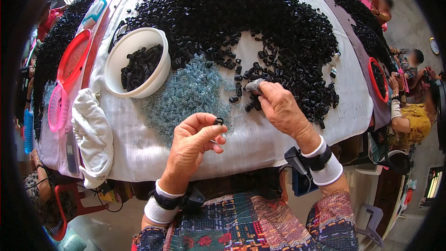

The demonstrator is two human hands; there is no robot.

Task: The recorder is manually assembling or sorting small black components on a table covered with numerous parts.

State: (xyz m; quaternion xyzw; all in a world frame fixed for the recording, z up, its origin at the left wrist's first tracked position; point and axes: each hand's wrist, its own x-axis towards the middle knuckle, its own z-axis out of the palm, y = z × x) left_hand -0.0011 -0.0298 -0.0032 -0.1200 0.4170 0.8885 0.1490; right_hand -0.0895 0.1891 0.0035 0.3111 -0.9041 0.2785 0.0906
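My left hand (197, 142) pinches a small black plastic part (218, 121) between thumb and forefinger, above the near edge of the cloth. A thin, light-coloured thing shows at its other fingers, too small to name. To the right, my right hand (283, 109) reaches down with bent fingers to the edge of the loose black parts (297, 32). A grey cover (254, 85) wraps one of its fingertips. Whatever those fingertips pinch is hidden among the parts. Between and beyond my hands spreads a heap of small clear bluish coil springs (195, 95).
A white bowl (160, 72) partly filled with black parts stands on the left, beyond a bunched white cloth (93, 135). Red (60, 72) and pink baskets (56, 111) line the left side. Another red basket (373, 65) sits at right. Other people work around the tables.
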